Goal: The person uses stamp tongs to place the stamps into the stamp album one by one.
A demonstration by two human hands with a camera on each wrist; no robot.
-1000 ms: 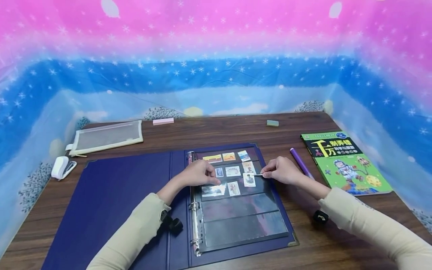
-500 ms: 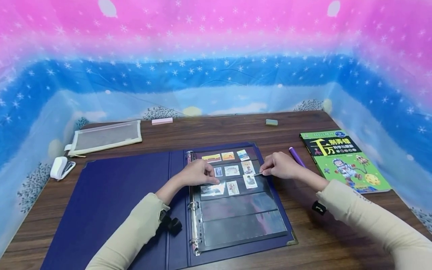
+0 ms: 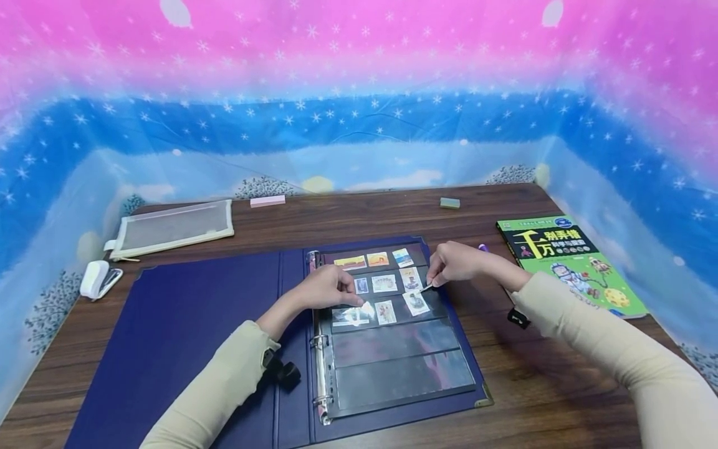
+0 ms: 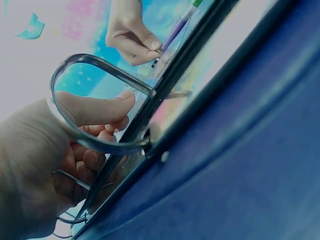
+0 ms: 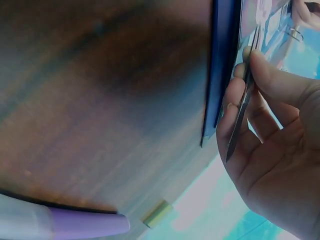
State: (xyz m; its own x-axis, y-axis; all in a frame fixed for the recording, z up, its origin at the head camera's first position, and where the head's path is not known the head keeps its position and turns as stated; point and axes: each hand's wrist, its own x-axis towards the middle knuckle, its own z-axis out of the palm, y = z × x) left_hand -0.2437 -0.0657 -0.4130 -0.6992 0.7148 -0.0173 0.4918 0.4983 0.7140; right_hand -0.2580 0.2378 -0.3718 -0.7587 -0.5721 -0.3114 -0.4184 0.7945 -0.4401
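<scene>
A stamp album (image 3: 213, 337) with ring binding lies spread on the table, its black pocket page (image 3: 404, 368) at the right carrying several stamps in its upper rows. My right hand (image 3: 457, 263) pinches slim metal tweezers (image 5: 241, 117) at the page's right edge. The tweezers' tips meet the upper right corner of a tilted stamp (image 3: 416, 304) in the third row. How far that stamp sits inside its pocket, I cannot tell. Near the rings, my left hand (image 3: 325, 288) rests on the page with loosely bent fingers, partly covering the second and third rows.
A green book (image 3: 583, 268) lies on the right, and a purple marker (image 5: 90, 223) is mostly hidden behind my right arm. A mesh pouch (image 3: 176, 229), a white stapler (image 3: 96, 279), a pink block (image 3: 267, 201) and a greenish block (image 3: 450, 203) sit around the table's edges.
My right hand has shifted slightly up and left, its wrist turning. The stamp at the tweezers has moved slightly down and right and tilted. My left hand has stayed put.
</scene>
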